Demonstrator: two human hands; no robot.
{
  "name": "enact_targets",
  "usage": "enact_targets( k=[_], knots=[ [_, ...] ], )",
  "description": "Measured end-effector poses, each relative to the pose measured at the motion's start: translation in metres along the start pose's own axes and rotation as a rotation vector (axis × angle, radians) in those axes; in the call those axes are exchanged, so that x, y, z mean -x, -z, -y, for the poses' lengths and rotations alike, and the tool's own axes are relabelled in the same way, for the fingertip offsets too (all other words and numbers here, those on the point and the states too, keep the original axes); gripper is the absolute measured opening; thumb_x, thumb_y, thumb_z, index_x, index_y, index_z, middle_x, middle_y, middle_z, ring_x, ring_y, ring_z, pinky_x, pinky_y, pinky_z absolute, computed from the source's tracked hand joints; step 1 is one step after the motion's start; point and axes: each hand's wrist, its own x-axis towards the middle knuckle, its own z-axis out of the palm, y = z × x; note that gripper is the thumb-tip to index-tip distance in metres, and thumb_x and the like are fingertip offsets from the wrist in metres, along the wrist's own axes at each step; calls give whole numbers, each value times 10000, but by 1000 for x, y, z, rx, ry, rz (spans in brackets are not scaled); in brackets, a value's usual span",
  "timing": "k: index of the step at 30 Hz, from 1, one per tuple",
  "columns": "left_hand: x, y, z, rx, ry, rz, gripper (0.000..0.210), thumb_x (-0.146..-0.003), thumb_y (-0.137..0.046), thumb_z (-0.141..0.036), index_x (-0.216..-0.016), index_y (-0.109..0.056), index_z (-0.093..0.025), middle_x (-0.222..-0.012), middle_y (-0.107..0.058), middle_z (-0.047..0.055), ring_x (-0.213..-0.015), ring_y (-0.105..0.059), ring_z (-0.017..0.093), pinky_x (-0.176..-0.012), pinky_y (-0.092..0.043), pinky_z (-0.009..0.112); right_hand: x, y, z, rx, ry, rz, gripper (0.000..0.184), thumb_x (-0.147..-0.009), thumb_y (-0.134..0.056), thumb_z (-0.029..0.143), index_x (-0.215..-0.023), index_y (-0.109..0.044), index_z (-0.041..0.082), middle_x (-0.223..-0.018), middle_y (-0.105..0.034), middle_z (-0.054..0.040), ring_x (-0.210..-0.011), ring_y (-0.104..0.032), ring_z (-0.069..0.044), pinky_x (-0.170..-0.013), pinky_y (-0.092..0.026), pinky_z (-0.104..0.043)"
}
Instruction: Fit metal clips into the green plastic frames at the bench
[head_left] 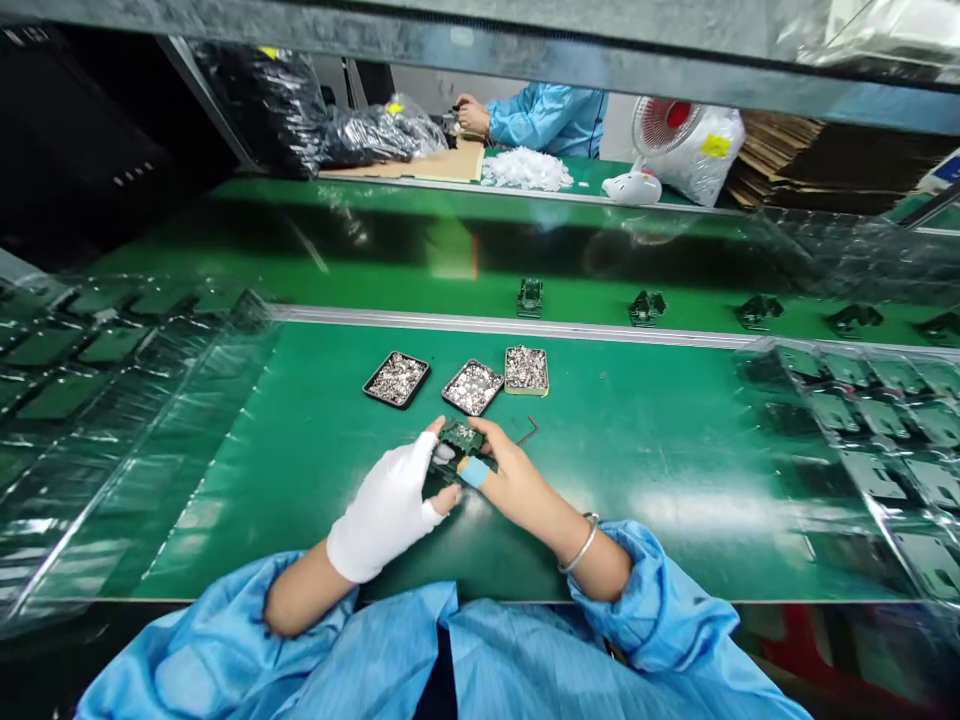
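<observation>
Between my two hands, above the green work mat, is a small dark green circuit board assembly. My left hand, in a white glove with bare fingertips, grips its left side. On the other side, my right hand has its fingers closed round the board's edge; a light blue wrap covers part of one finger. Just beyond the hands sit three small trays of shiny metal parts: a left tray, a middle tray and a right tray. A thin bent tool with a red end lies right of my right hand.
Several board assemblies, such as this one, stand in a row on the green strip behind a metal rail. Clear plastic trays of boards flank me, left and right. Across, a co-worker's hands are near a white pile.
</observation>
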Motion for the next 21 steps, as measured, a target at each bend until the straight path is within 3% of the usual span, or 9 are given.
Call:
enact_targets(
  k=[4,8,11,17,21],
  knots=[
    [-75,22,36,29,116,-86,555,-855,-463,-402,-1353,-428,-157,-1193,-639,123,-1052,-627,268,-896,-495,376,9,11,6,6,121,-132,578,-908,-542,329,-1438,-329,236,-1446,-443,-135,-1298,-486,-237,-1088,-404,-448],
    [-173,36,98,-15,359,-165,484,-864,-478,-378,-1271,-492,-116,-1090,-655,156,-1003,-621,278,-895,-464,377,14,11,10,97,221,-70,552,-894,-540,250,-1417,-364,244,-1370,-499,-136,-1197,-565,-235,-1032,-471,-452],
    [-220,31,131,-54,515,-207,553,-877,-505,-371,-1345,-421,-89,-1148,-635,201,-1075,-600,300,-932,-433,396,13,6,7,203,261,-39,579,-864,-563,213,-1414,-379,219,-1368,-505,-157,-1218,-549,-267,-1036,-476,-486],
    [-251,10,149,-77,613,-167,619,-868,-533,-427,-1335,-440,-32,-1202,-616,275,-1124,-604,361,-931,-438,428,9,3,-4,289,250,-29,535,-860,-533,175,-1384,-426,207,-1336,-542,-154,-1152,-600,-268,-982,-529,-479],
    [-256,22,153,-90,634,-199,694,-854,-527,-478,-1386,-415,-47,-1326,-554,253,-1210,-563,323,-989,-423,376,11,3,-9,343,272,-9,513,-856,-483,138,-1366,-450,183,-1298,-574,-150,-1115,-627,-255,-954,-550,-459]
  ],
)
